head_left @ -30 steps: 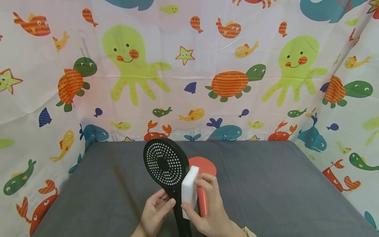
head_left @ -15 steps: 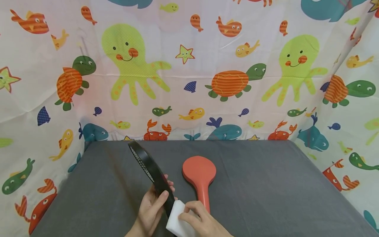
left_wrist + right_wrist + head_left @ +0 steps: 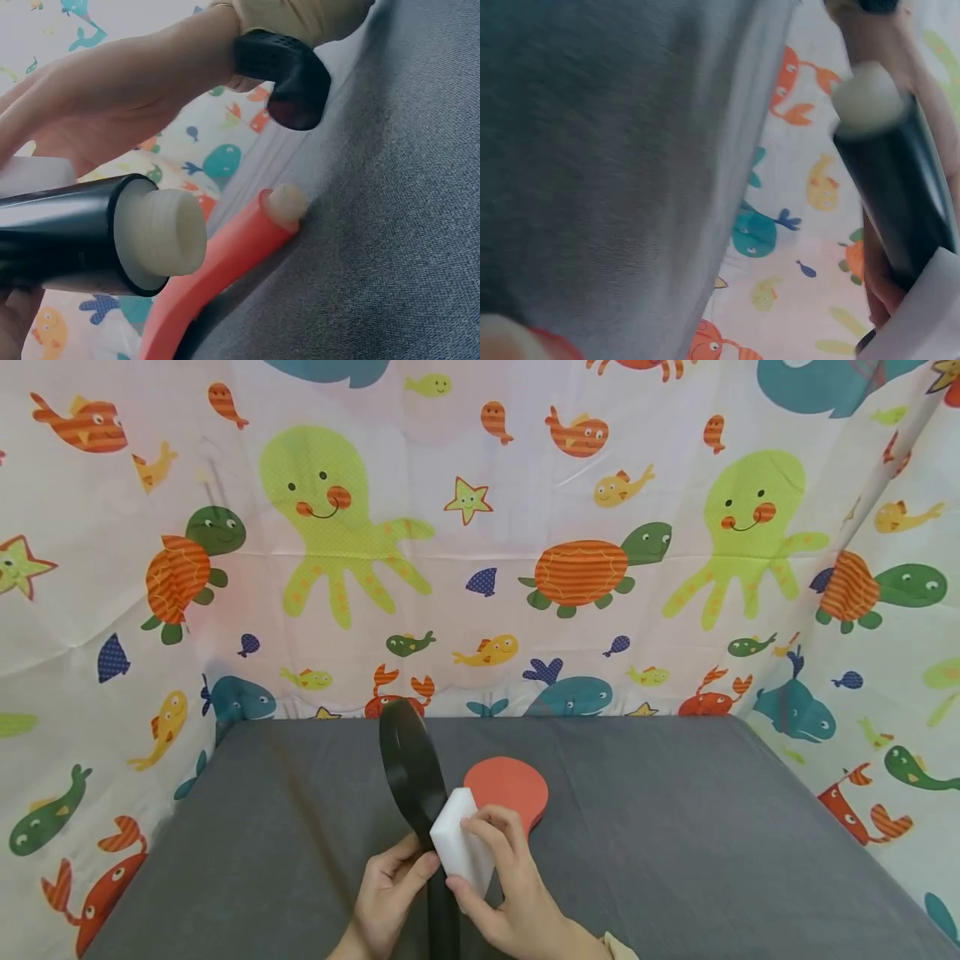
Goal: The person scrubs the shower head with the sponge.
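A black shower head (image 3: pixel 411 760) stands upright over the table, its smooth back showing and its nozzle face turned out of sight. My left hand (image 3: pixel 393 889) grips it at the neck, thumb in front. Between thumb and fingers of my right hand (image 3: pixel 517 885) is a white sponge block (image 3: pixel 461 839), which lies against the neck just above my left thumb. In the left wrist view the black handle (image 3: pixel 67 232) ends in a pale threaded connector (image 3: pixel 169 232). The right wrist view has the handle (image 3: pixel 900 180) with the sponge (image 3: pixel 922 315) at its side.
Behind my right hand a red shower head (image 3: pixel 508 785) lies on the grey cloth-covered table (image 3: pixel 675 827). Its red handle (image 3: pixel 225 255) shows in the left wrist view. A white curtain (image 3: pixel 450 635) printed with sea animals surrounds the table at the back and sides.
The black shower head first showed its nozzles, then tilted left edge-on, and now stands upright with its back showing. The sponge went down along the handle and is back up at the neck.
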A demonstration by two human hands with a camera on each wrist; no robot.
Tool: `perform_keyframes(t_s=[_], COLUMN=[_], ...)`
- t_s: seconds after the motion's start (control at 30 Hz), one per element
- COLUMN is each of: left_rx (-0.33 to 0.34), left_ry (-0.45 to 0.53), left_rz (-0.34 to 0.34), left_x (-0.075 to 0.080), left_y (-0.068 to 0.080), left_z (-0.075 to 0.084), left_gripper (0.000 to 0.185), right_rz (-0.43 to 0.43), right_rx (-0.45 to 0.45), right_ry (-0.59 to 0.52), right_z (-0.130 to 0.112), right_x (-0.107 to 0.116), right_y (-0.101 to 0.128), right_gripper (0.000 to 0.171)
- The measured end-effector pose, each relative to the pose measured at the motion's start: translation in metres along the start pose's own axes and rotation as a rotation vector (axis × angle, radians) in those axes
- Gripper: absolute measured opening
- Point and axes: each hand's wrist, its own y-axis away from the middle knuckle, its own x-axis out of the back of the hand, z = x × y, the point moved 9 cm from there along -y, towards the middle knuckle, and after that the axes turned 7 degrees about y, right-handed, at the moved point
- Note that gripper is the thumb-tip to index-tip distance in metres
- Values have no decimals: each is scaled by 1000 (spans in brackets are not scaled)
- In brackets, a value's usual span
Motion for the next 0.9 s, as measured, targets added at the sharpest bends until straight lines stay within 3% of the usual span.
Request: perform_keyframes(t_s=[0.17, 0.4, 0.57, 0.67, 0.73, 0.9], left_rx=[-4, 13, 51, 53, 44, 34], left_ry=[37, 354, 344, 298, 258, 178], left_rz=[-18, -90, -63, -73, -96, -129], left_x=[0, 2, 4, 2, -1, -8], left_y=[-1, -7, -8, -7, -5, -2], left_z=[-1, 5, 5, 3, 2, -3], left_gripper=[32, 38, 37, 35, 35, 38], right_rz=[-30, -230, -326, -261, -168, -2], right_rx=[17, 336, 424, 424, 393, 180], right_ry=[14, 144, 89, 88, 108, 102], right_z=[-3, -35, -38, -34, -29, -7], right_x=[-1, -11, -12, -6, 0, 13], right_y=[3, 23, 29, 19, 7, -17], right_gripper=[45, 36, 35, 31, 31, 38])
